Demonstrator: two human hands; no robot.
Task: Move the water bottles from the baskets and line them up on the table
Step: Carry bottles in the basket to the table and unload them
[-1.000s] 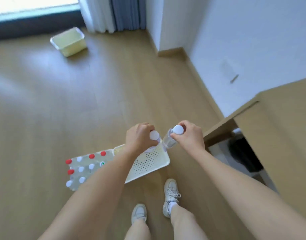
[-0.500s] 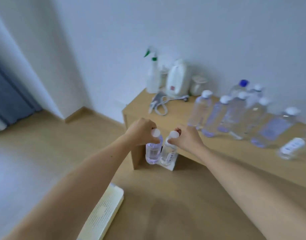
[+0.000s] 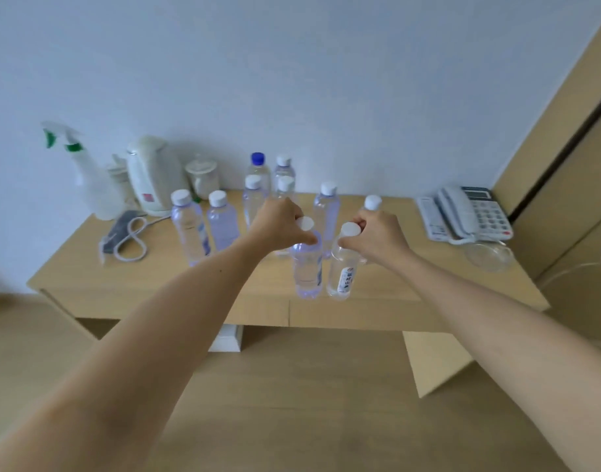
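My left hand grips the neck of a clear water bottle with a white cap, holding it upright over the front of the wooden table. My right hand grips a second white-capped bottle with a printed label, right beside the first. Whether either bottle touches the tabletop is unclear. Several more water bottles stand further back on the table, among them one at the left and one with a blue cap. No basket is in view.
At the table's back left stand a spray bottle, a white kettle, a glass jar and a coiled cable. A desk phone and a clear glass dish sit at the right. A wooden door panel flanks the right side.
I have turned from the basket on the floor to the table. Both hands carried their bottles up and forward; they now hang over the table's front, with the table centred in view.
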